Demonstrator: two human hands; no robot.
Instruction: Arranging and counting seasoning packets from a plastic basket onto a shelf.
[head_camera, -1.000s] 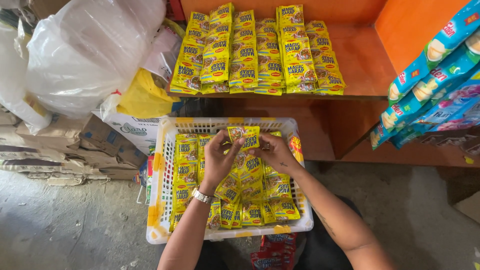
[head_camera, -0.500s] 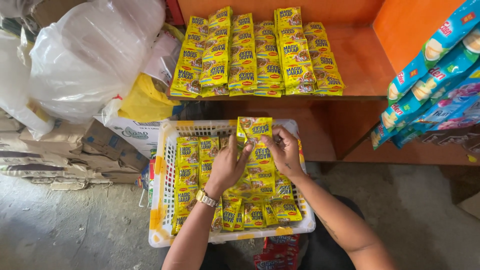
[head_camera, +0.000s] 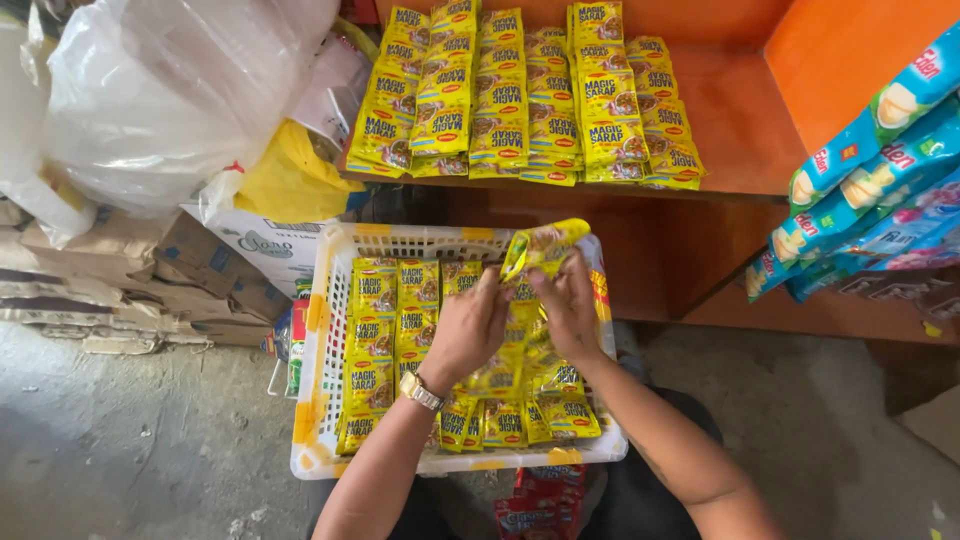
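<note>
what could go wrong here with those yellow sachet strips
The strip of yellow sachets is pinched between the left hand and right hand and hangs folded, so it may tear or slip back into the white basket. The shelf rows reach the shelf edge; a nudge might tip some off.

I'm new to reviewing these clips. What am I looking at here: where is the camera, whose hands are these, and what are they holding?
There is no machine here. The single view comes from a camera worn on a person's head, looking down at their own two bare hands. The left hand, with a wristwatch, and the right hand together hold a strip of small yellow sachets above a white plastic basket filled with more of the same sachets. Beyond it, an orange wooden shelf carries neat rows of yellow sachets. Blue packets hang at the right; a large white plastic bag and cardboard boxes sit at the left.
</note>
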